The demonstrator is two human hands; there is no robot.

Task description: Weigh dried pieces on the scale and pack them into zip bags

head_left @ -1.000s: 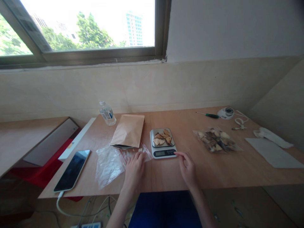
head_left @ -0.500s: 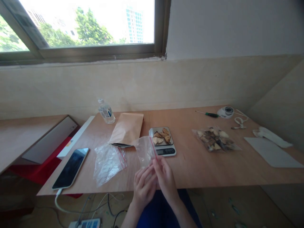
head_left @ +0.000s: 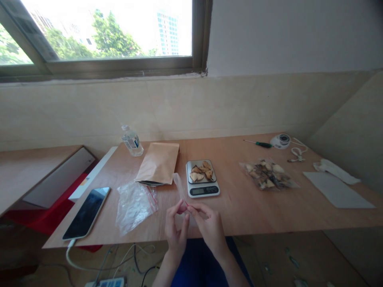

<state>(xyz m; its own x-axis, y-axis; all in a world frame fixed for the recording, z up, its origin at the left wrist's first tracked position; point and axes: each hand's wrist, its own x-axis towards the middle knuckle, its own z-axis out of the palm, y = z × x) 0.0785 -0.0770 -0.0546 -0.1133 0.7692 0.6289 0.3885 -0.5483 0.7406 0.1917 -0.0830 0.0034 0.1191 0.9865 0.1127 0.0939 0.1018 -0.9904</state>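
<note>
The left hand (head_left: 176, 229) and the right hand (head_left: 209, 227) were raised together at the near edge of the wooden table (head_left: 245, 211), fingertips meeting, both pinching the red-striped mouth of a small clear zip bag (head_left: 180, 188). The bag stood up from the fingers and leaned away toward the kitchen scale (head_left: 202, 179), which sat just beyond the hands. The scale's steel platform carried a small heap of dried brown and pale pieces (head_left: 201, 172); its display was lit, but the figures were too small to read. Left of the hands a stack of clear zip bags (head_left: 133, 204) with red closure strips lay flat on the table, and beyond it a brown paper pouch (head_left: 158, 168) rested beside the scale. A small water bottle (head_left: 132, 141) with a blue and white label stood behind the pouch; the label text was not legible. A phone (head_left: 86, 212), screen dark, lay at the left table edge with a white cable (head_left: 78, 264) attached. Well to the right lay a clear bag of mixed dried pieces (head_left: 267, 174), a green-handled screwdriver (head_left: 259, 143) and a grey sheet (head_left: 338, 189). No writing could be read anywhere.
</note>
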